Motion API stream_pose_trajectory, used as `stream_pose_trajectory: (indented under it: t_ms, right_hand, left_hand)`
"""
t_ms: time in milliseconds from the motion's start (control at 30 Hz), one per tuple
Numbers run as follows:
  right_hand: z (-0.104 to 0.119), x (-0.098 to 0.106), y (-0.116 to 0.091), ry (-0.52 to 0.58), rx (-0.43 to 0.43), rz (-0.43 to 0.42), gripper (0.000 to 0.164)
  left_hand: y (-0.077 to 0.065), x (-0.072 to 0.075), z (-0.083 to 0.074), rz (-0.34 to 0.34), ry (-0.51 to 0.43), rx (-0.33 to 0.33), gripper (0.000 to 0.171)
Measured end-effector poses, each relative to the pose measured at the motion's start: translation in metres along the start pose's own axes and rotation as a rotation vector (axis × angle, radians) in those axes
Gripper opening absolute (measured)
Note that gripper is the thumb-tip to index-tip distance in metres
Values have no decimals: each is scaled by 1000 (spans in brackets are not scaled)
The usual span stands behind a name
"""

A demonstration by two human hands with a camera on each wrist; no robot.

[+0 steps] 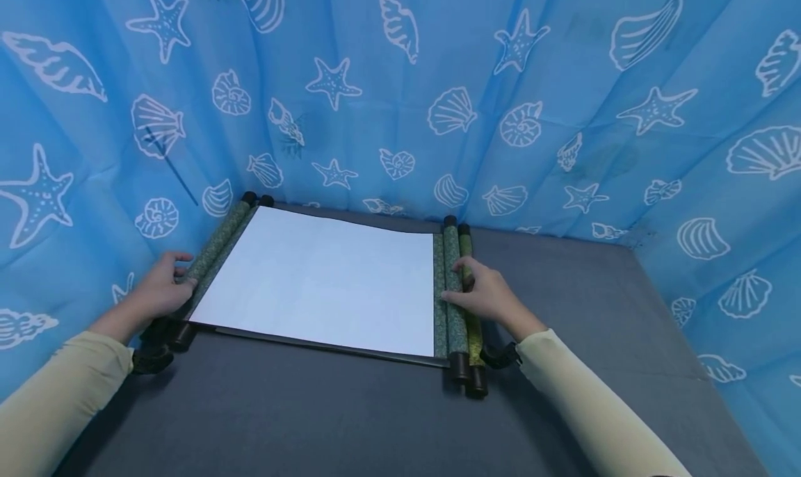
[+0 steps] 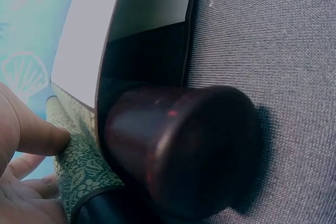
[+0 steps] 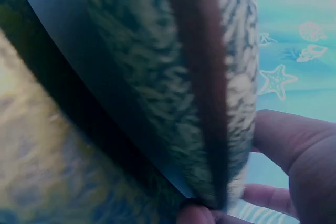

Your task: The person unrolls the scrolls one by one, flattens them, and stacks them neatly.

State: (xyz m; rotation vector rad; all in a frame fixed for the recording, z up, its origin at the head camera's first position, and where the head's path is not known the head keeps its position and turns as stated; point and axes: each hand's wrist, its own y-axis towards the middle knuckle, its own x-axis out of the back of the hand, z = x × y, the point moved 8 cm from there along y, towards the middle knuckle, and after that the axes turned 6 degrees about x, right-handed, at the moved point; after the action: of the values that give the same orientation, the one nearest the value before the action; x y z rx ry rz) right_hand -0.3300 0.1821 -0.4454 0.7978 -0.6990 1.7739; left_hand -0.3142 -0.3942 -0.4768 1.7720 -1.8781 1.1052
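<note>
A partly unrolled scroll with a white sheet (image 1: 325,282) and green patterned borders lies in front of me. My left hand (image 1: 161,289) grips the green roll (image 1: 219,242) at its left end; the left wrist view shows the thumb (image 2: 39,135) on the brocade, behind a dark rounded knob (image 2: 189,150). At the right end my right hand (image 1: 487,296) holds another green roll (image 1: 452,251) between thumb and fingers. A yellow-green roll (image 1: 475,345) lies right alongside it, partly hidden by that hand. In the right wrist view the patterned roll (image 3: 157,77) is close and blurred.
A grey cloth-covered table (image 1: 300,421) lies under the scroll. Blue curtains (image 1: 375,115) printed with white shells and starfish hang close behind and at both sides. Black bands (image 1: 498,356) are worn at both wrists.
</note>
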Motion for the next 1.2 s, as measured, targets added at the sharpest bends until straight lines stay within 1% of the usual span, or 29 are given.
stream_pose_trajectory:
  t_ms: [167, 300, 400, 467, 533, 667, 767, 867, 933, 1000, 1100, 1200]
  right_hand:
    - [1, -1, 0, -31, 3, -14, 58]
    - [0, -2, 1, -66, 32, -27, 54]
    - [-3, -1, 1, -60, 28, -29, 48]
    - [-6, -1, 1, -38, 18, -15, 45]
    - [-9, -2, 1, -15, 7, 1, 44]
    - [-9, -2, 0, -3, 17, 9, 42]
    - [-9, -3, -1, -9, 23, 9, 42]
    - [-10, -4, -2, -20, 25, 11, 44]
    - [-12, -4, -2, -25, 28, 9, 44]
    - [-12, -2, -2, -26, 38, 7, 44]
    - [-10, 1, -3, -30, 52, -4, 43]
    - [-8, 1, -4, -26, 62, -13, 43]
  left_hand:
    - [-1, -1, -1, -23, 3, 8, 68]
    - [0, -1, 0, -43, -1, 19, 68]
    - [0, -1, 2, -57, 3, 27, 67]
    - [1, 0, 3, -67, 11, 36, 66]
    - [1, 0, 4, -76, 26, 46, 65]
    - [2, 0, 6, -89, 51, 59, 61]
    - [0, -1, 4, -92, 50, 47, 63]
    - [-3, -2, 0, -96, 62, 30, 69]
    - [-6, -3, -7, -93, 83, 8, 74]
    - [-8, -4, -15, -95, 114, -15, 76]
    - [-11, -6, -26, -94, 143, -56, 73]
    - [-12, -9, -33, -86, 161, -75, 68]
